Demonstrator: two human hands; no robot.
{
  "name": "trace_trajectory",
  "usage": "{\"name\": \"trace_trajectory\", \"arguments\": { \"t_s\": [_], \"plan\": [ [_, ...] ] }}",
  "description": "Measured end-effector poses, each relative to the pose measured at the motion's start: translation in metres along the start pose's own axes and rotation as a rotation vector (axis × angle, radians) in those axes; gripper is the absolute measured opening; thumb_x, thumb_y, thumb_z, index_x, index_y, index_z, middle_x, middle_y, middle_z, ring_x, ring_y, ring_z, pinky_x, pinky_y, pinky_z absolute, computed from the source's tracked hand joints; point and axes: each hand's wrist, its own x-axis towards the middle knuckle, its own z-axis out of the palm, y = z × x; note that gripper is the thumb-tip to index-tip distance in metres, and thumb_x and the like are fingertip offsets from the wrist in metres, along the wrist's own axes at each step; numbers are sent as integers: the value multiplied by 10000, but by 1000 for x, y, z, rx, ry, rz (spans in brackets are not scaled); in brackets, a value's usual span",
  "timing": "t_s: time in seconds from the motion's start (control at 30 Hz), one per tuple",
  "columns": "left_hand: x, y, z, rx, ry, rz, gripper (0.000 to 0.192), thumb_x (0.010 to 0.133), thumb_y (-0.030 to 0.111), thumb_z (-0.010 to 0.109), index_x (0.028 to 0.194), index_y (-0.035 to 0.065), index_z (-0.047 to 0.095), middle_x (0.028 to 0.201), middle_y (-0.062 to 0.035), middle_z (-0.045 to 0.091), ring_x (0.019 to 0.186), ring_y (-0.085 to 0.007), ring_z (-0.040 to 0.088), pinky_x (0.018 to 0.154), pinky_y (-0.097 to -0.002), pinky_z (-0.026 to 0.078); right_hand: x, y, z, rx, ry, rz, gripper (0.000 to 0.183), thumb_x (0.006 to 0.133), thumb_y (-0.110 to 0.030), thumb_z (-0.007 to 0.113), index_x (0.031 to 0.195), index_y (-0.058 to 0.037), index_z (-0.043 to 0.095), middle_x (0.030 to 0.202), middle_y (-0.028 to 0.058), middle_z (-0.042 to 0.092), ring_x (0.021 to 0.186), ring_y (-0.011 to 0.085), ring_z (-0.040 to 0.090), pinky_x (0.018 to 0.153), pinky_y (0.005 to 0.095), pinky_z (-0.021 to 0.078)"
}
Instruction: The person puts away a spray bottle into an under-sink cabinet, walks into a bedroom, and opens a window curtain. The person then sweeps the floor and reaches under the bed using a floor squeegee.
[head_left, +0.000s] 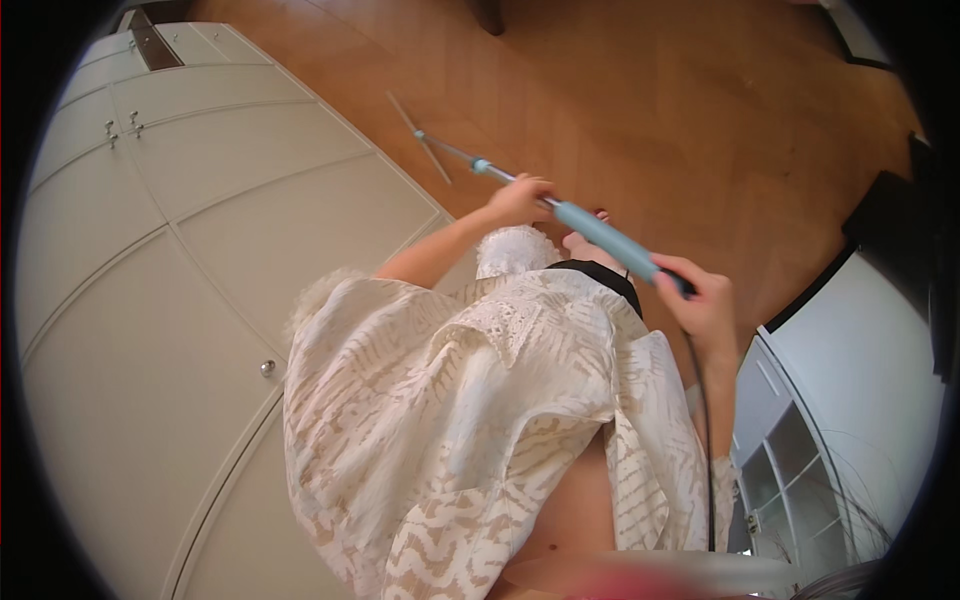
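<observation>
A long-handled mop (607, 238) with a blue grip sleeve and metal pole slants across the view, its thin flat head (420, 137) near the wood floor at the upper left. My left hand (523, 199) is closed around the metal pole just below the blue sleeve. At the sleeve's dark upper end, my right hand (694, 292) grips the handle. A dark cord (705, 420) runs down from near that end, beside my right forearm. My patterned cream garment (450, 397) covers much of the view, and part of a bare foot (600, 217) shows beneath the pole.
Cream panelled cabinets (255, 180) with round metal knobs line the left side. Herringbone wood floor (675, 112) spreads ahead, with a dark furniture leg (489, 16) at the top. To the right stand a white-topped cabinet (855, 352) with glazed doors and dark furniture (892, 217).
</observation>
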Motion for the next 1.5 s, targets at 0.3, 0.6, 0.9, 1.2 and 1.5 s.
{"name": "trace_trajectory", "arguments": {
  "t_s": [0.3,0.6,0.9,1.2,1.5],
  "plan": [
    [38,-16,107,18,-84,44,243,582,83,687,822,97,651,841,-91,612,880,-298,525,779,-391,426,-9,85,-52,-282,-157,-176,162,764,-214,615,893,-135,672,622,111,594,471,231,556,485,304,448],
    [260,308,289,-159,-16,358,224,592,164,718,796,123,635,839,-46,592,906,-273,480,814,-355,397,-99,191,-355,-328,220,233,178,847,-90,552,992,-29,636,728,14,623,607,65,515,558,206,405],
    [385,451,340,-145,-138,574,259,600,243,749,783,93,644,830,-98,620,921,-258,552,729,-384,471,-107,183,-404,-475,456,177,175,854,-96,557,990,-29,644,701,18,592,584,51,463,547,184,378],
    [278,320,231,83,50,332,216,642,239,695,768,79,622,805,-76,585,873,-268,528,760,-378,448,-79,199,-366,-42,207,105,193,814,-8,556,991,1,634,869,43,639,791,84,570,712,212,458],
    [202,39,50,202,-211,-96,200,642,103,637,837,94,680,756,-142,636,727,-266,622,633,-341,479,98,145,-108,-40,36,-113,187,796,-237,592,949,-151,657,681,142,607,580,290,604,534,326,471]
  ]
}}
